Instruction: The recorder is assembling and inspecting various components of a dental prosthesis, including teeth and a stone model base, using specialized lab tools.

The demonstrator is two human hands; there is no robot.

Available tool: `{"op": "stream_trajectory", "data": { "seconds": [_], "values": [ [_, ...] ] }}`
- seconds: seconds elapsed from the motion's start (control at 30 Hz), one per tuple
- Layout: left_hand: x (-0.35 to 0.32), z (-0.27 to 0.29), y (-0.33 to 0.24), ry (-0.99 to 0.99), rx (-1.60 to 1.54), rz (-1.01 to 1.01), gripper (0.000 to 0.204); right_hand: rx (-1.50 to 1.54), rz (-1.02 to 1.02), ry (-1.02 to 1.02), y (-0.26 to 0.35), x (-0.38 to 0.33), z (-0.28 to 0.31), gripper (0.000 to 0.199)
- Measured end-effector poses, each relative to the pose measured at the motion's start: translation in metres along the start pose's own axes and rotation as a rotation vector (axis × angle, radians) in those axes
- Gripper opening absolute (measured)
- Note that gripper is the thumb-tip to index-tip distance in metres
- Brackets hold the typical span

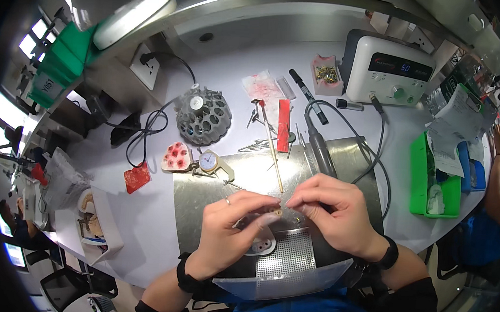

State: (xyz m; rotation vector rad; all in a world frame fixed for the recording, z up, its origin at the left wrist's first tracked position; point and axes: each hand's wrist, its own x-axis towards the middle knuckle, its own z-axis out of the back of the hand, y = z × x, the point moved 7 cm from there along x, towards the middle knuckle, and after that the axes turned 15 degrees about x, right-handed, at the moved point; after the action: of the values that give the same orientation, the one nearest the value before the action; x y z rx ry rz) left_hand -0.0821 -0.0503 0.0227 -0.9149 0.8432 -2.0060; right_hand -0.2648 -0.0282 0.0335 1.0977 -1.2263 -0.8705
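My left hand (236, 224) is closed, its thumb and fingertips pinching a small yellowish-tan piece (277, 212) that looks like a dental part. Just to the right, my right hand (338, 214) is closed in a pinch near that piece. Whatever lies between its fingertips is too small to make out. Below my left hand is a pale, rounded tray or base (264, 244), partly hidden by the fingers. Both hands are above a metal plate (194, 210) with a perforated grate (289, 254) near its front edge.
A clear shield (284, 283) stands before my body. Beyond my hands lie a handpiece (321, 152), a thin brush (272, 152), a dial caliper (209, 161) and a red-marked white model (177, 156). A bur holder (203, 118), control unit (390, 70) and green bin (433, 186) surround them.
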Motion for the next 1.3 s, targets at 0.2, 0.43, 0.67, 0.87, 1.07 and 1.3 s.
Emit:
{"op": "stream_trajectory", "data": {
  "seconds": [0.2, 0.43, 0.67, 0.87, 1.07, 1.3],
  "values": [
    [-0.003, 0.002, 0.0, -0.072, -0.037, -0.036, 0.053, -0.1, 0.148, -0.012, 0.011, -0.006, -0.013, 0.026],
    [-0.006, 0.006, -0.001, -0.129, -0.052, -0.105, 0.058, -0.044, 0.128, -0.051, 0.008, -0.008, -0.015, 0.034],
    [-0.012, 0.002, -0.003, -0.081, -0.233, -0.119, 0.066, -0.011, 0.116, -0.052, 0.009, -0.009, -0.015, 0.024],
    [-0.012, 0.003, -0.005, -0.091, -0.182, -0.179, 0.067, 0.014, 0.029, -0.041, 0.006, -0.009, -0.012, 0.034],
    [-0.012, 0.007, -0.01, -0.165, -0.08, -0.252, 0.059, 0.083, -0.054, -0.03, 0.0, -0.009, -0.012, 0.034],
    [-0.01, 0.009, -0.015, -0.106, 0.119, -0.226, 0.04, -0.012, 0.042, -0.004, 0.007, -0.007, -0.015, 0.035]
  ]
}}
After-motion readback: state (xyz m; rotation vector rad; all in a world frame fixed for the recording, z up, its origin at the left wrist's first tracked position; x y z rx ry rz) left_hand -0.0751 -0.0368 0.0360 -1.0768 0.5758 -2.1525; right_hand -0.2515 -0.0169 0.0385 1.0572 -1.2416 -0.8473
